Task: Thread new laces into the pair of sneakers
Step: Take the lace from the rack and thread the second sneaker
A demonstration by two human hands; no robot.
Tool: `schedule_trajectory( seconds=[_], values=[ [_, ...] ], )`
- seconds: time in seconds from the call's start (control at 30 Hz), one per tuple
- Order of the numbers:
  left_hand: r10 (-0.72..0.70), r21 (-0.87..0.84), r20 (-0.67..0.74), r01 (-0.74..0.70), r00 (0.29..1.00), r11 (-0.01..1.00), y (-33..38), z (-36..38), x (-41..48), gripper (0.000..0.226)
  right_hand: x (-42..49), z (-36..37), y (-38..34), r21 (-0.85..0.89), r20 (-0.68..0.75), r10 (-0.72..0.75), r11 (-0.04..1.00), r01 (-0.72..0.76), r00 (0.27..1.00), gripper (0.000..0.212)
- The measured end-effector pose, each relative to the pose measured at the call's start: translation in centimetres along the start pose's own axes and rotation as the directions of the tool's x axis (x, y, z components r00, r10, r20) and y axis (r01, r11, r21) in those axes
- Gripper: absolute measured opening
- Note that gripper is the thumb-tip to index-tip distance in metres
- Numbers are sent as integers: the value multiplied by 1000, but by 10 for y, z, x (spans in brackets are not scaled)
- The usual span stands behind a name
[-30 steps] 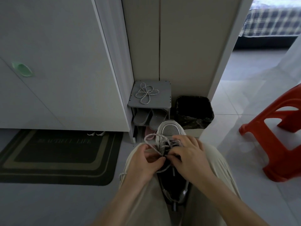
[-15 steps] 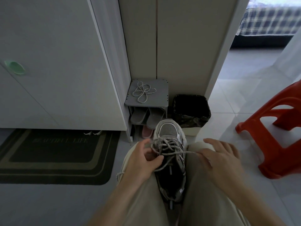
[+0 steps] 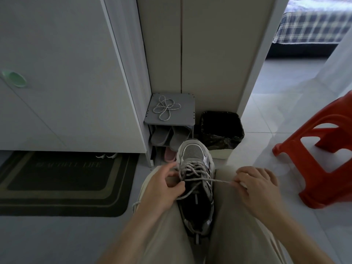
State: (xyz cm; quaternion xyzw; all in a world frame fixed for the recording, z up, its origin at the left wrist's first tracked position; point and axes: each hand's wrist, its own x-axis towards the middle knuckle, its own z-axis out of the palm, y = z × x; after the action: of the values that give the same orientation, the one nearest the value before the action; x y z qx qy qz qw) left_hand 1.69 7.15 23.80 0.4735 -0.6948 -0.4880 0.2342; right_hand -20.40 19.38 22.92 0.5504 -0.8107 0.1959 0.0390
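Sneaker (image 3: 195, 155) wedged toe-out between the knees, left hand (image 3: 162, 189) pinching the lace (image 3: 219, 180) by the eyelets, right hand (image 3: 255, 185) pinching its taut end out right, so pull evenly with the shoe braced; spare lace (image 3: 166, 108) on the shoe rack (image 3: 187, 103) top, slippers (image 3: 161, 137) inside, bin (image 3: 222, 128) black-lined.

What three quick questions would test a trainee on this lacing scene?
1. True or false: the right hand pinches the speckled grey lace drawn sideways from the grey-and-white mesh sneaker.
2. Where does the spare coiled lace lie? A red plastic stool; B small grey shoe rack; C black bin.
3. Which hand is at the sneaker's eyelets?
Key: 1 true; 2 B; 3 the left hand.
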Motion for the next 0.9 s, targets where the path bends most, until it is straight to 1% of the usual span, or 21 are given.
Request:
schedule_trajectory(
  seconds=[0.1, 0.2, 0.37, 0.47, 0.57, 0.67, 0.7, 0.73, 0.77, 0.8, 0.83, 0.87, 0.9],
  values=[
    [26, 28, -21, -26, 999, 999, -2, 3, 0, 35, -6, -1, 10, -4, 37, 5, 1000, -5, 999, 41],
    [39, 37, -50, -38, 998, 999, -3, 6, -1, 21, -7, -2, 13, -9, 21, 17, 1000, -16, 1000, 42],
    [54, 70, -80, -48, 995, 996, -2, 7, -2, 17, -10, -6, 15, -18, 10, 28, 999, -28, 1000, 37],
    [46, 94, -62, -40, 997, 995, 0, 6, -2, 15, -11, -9, 19, -26, 23, 39, 999, -39, 999, 33],
    [-5, 123, -15, 7, 1000, 992, 1, 5, 0, 15, -11, -13, 22, -63, 52, 84, 995, -81, 995, 32],
    [-46, 153, 18, 43, 999, 987, 3, 3, 0, 18, -10, -21, 25, -51, 119, 140, 990, -135, 983, 41],
    [-44, 169, 23, 40, 999, 985, 5, 2, 0, 18, -10, -23, 25, -6, 143, 137, 991, -137, 980, 42],
    [-35, 181, 23, 31, 999, 983, 6, 2, -1, 18, -10, -28, 22, 77, 187, 137, 985, -153, 973, 41],
    [-21, 190, 19, 17, 1000, 982, 7, 2, -2, 19, -10, -33, 18, 192, 224, 133, 965, -178, 965, 36],
    [-6, 199, 14, 3, 1000, 980, 8, 2, -3, 20, -10, -38, 15, 294, 256, 132, 933, -207, 958, 26],
    [5, 204, 15, -8, 1000, 979, 8, 2, -4, 20, -9, -43, 11, 388, 268, 110, 897, -212, 957, 12],
    [10, 201, 25, -15, 1000, 979, 9, 2, -5, 21, -8, -50, 6, 493, 265, 88, 843, -214, 960, 8],
    [7, 198, 45, -16, 999, 980, 10, 1, -6, 22, -6, -59, 2, 608, 268, 70, 761, -225, 961, 13]
  ],
)
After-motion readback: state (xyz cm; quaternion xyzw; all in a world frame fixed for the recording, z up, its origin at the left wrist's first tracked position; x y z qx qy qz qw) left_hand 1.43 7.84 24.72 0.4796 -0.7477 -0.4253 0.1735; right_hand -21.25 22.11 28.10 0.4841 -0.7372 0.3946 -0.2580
